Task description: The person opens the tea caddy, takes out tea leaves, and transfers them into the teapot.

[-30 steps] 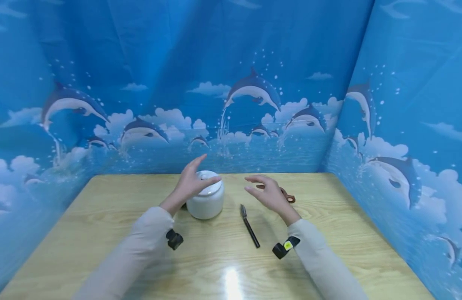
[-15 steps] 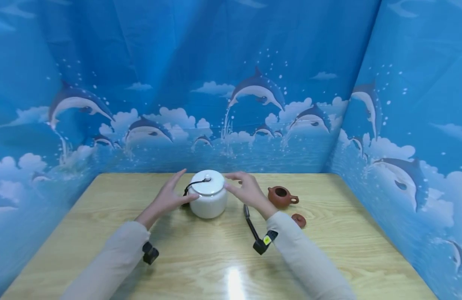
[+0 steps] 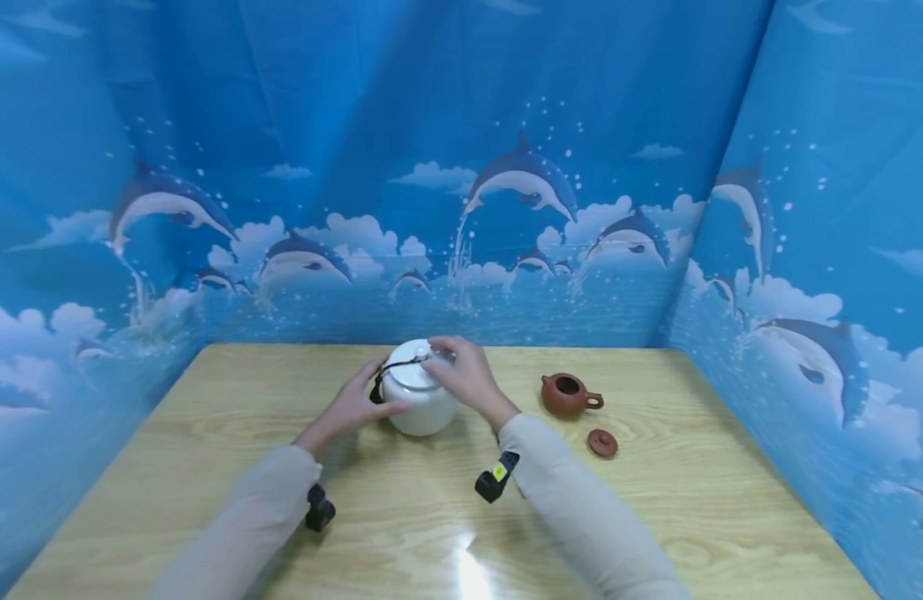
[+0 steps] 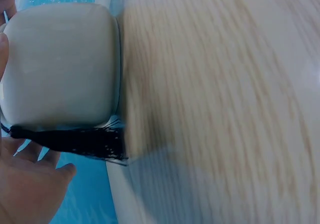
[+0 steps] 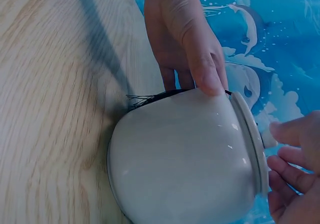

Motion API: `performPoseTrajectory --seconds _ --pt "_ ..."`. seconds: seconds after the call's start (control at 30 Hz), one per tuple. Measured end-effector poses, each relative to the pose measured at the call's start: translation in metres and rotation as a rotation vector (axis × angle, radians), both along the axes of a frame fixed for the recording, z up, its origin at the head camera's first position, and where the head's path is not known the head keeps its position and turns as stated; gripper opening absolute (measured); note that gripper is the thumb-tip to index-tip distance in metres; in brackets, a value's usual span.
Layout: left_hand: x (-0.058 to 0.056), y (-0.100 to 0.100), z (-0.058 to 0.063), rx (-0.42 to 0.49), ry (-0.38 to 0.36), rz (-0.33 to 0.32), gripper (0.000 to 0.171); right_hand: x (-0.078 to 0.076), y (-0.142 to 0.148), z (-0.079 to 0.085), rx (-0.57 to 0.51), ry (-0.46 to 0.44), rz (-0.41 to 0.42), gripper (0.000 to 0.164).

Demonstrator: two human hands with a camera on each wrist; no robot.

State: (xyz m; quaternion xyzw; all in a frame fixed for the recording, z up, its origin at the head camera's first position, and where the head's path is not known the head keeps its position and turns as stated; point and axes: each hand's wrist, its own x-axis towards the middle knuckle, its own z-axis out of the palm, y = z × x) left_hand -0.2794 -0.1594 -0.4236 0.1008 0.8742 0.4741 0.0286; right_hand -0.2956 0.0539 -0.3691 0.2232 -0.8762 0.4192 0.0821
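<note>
A white ceramic jar [image 3: 424, 412] stands upright on the table, its white lid [image 3: 407, 375] on top. A black cord runs from the lid's knob [image 5: 268, 141] to a black tassel [image 4: 70, 141] at the jar's left side. My left hand [image 3: 352, 408] grips that side, thumb in front and fingers behind. Above the lid, my right hand [image 3: 465, 379] pinches the knob between thumb and fingers. The right wrist view shows the thumb overlapping the knob and the fingers close to the lid's face.
To the right sits a small brown clay teapot [image 3: 562, 406], uncovered, its handle pointing right. Its round lid [image 3: 602, 443] lies in front of it. Behind the wooden table [image 3: 386, 533] hangs a blue dolphin curtain [image 3: 341, 125].
My left hand has closed in on the jar's side. My right hand has moved left from near the teapot to the jar's knob, and its forearm now hides the black-handled tool.
</note>
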Motion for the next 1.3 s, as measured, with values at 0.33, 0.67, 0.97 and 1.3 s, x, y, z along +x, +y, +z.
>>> performPoseTrajectory --seconds 0.33,0.67,0.97,1.3 --pt "-0.004 0.009 -0.005 0.034 0.011 0.002 0.109 -0.009 -0.014 -0.009 0.041 0.04 -0.06 0.033" --pt "-0.006 0.011 -0.004 0.001 0.002 0.011 0.114 -0.012 -0.021 -0.014 -0.003 0.041 -0.084 0.022" --pt "-0.005 0.009 -0.003 -0.012 0.04 0.028 0.113 -0.015 -0.029 -0.025 -0.103 0.07 -0.105 0.016" --pt "-0.01 0.01 -0.003 -0.027 0.06 0.026 0.115 -0.015 -0.028 -0.03 -0.146 0.15 -0.124 0.014"
